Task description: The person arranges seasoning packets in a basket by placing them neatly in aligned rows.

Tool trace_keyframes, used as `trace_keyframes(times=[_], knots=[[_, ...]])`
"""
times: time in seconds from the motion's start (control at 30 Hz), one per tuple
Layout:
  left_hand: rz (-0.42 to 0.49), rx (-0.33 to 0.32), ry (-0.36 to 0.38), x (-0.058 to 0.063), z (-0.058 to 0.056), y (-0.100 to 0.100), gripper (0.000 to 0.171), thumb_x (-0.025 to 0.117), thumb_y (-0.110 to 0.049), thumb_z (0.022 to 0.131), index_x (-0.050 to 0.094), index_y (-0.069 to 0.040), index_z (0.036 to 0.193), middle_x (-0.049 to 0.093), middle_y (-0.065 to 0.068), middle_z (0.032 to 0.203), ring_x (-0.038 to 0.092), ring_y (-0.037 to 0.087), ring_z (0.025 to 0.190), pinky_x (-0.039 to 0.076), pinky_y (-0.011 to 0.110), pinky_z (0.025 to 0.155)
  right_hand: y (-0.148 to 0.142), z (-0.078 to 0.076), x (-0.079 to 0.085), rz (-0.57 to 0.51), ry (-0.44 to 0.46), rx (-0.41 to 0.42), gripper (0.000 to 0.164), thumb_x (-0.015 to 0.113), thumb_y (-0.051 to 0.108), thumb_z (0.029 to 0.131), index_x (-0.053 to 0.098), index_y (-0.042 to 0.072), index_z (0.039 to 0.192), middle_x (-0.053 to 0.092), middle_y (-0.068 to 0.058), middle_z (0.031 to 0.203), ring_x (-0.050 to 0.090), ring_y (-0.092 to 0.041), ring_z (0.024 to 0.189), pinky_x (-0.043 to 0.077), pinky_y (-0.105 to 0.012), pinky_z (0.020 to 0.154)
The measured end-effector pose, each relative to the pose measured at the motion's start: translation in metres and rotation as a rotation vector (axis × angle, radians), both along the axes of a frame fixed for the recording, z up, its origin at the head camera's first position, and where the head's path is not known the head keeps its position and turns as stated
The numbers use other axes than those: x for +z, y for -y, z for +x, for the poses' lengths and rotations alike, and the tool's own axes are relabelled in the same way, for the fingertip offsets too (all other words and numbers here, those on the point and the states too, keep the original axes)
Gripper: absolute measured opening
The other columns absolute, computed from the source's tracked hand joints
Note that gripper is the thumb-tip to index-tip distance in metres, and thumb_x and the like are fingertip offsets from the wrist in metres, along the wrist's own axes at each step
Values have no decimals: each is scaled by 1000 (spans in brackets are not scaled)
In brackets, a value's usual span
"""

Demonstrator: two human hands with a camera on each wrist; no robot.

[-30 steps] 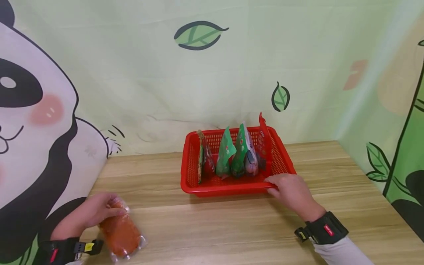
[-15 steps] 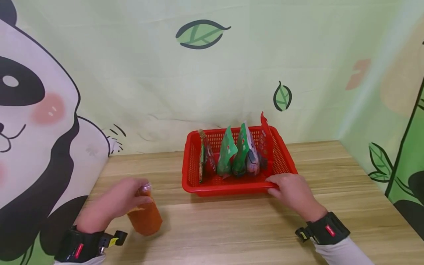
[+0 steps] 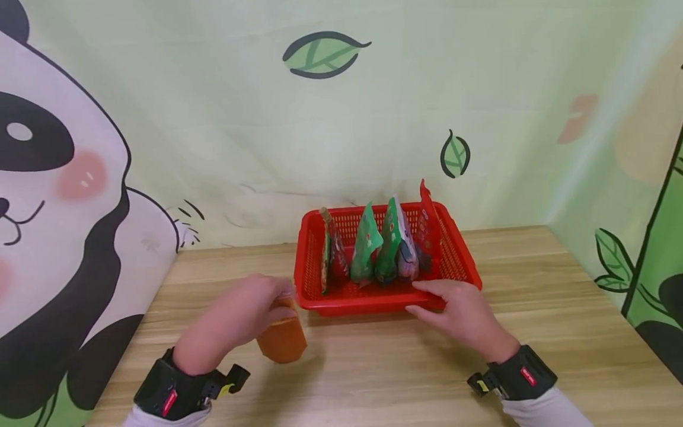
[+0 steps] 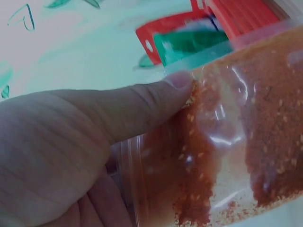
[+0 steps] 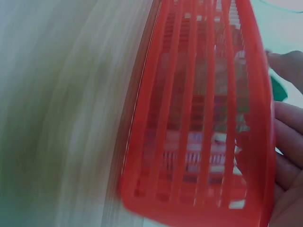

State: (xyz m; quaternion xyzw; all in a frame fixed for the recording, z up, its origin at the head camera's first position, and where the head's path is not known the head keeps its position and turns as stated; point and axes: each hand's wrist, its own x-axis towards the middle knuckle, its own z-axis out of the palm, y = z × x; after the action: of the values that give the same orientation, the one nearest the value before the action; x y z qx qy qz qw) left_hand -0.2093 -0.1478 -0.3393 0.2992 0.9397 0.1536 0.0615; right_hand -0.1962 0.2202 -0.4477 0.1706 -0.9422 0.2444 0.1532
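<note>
In the left wrist view, my left thumb presses on a clear plastic bag of orange-red seasoning powder (image 4: 279, 113) with pale, sesame-like seeds in it. The head view has this left hand (image 3: 240, 314) gripping the bag by its top, just off the front left corner of a red plastic basket (image 3: 363, 306). My right hand (image 3: 464, 314) is at the basket's front rim near the right corner, thumb and fingers spread apart around it. Inside the basket stand a green packet (image 3: 365, 246), another green packet (image 3: 388, 243), a tall red packet (image 3: 428, 234) and several others.
The basket stands on a wood-grain table (image 3: 373, 379), close to a cloth backdrop (image 3: 240, 118) printed with leaves and a panda. Each wrist wears a black strap with a small camera. A side cloth (image 3: 640, 178) borders the table on the right.
My left hand has carried the seasoning bag up from the table's left side, rightward to the basket's corner. My right thumb and fingers have loosened from the rim. The basket stays in place.
</note>
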Motion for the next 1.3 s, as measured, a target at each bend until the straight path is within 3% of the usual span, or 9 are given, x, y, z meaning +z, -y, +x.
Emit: trace_keyframes(times=[0.2,0.3,0.47,0.6,0.7,0.8,1.13,1.3], knots=[[45,-53,-22,8,6,-25,16,82,-16,87,67,-18,86,63,-10,74,57,7,69,51,21,64,22,9,-3,-181,-115,111,52,90,32,79,74,20,127,77,2,119,75,-17,107,61,-39,90],[77,-58,-28,11,10,-36,17,82,-16,87,65,-19,85,62,-10,73,57,7,69,51,21,64,36,15,-5,-287,-118,204,51,90,29,80,73,22,128,76,3,121,74,-14,110,60,-35,92],[87,-90,-70,17,16,-52,17,82,-19,87,65,-18,85,62,-11,73,57,7,68,51,21,64,61,27,-5,-470,20,357,50,86,32,84,71,21,130,74,3,127,70,-12,118,56,-31,99],[89,-125,-80,22,21,-64,13,81,-19,88,68,-17,88,65,-10,76,58,7,71,52,20,67,78,34,-7,-570,176,413,48,83,33,86,70,23,132,73,7,127,70,-11,116,58,-33,97],[90,-142,-73,24,22,-72,11,81,-20,89,70,-18,90,67,-10,79,60,7,74,52,20,69,88,37,-9,-606,271,418,42,82,32,88,71,28,128,75,10,121,72,-10,110,59,-31,94],[93,-155,-81,25,23,-78,11,81,-21,89,70,-18,91,69,-9,81,61,7,75,53,20,70,93,39,-10,-604,298,391,36,81,33,89,73,27,124,77,10,116,73,-9,106,59,-26,91],[117,-177,-79,23,21,-88,11,80,-21,90,69,-20,89,68,-11,82,60,7,77,52,21,73,100,41,-12,-636,194,319,26,80,28,89,79,20,113,80,5,105,74,-7,95,60,-25,83],[165,-175,-135,20,20,-90,14,81,-22,89,68,-20,95,68,-10,87,62,9,82,55,23,78,100,41,-9,-656,173,289,21,80,26,89,80,19,109,80,5,102,74,-6,93,61,-25,82]])
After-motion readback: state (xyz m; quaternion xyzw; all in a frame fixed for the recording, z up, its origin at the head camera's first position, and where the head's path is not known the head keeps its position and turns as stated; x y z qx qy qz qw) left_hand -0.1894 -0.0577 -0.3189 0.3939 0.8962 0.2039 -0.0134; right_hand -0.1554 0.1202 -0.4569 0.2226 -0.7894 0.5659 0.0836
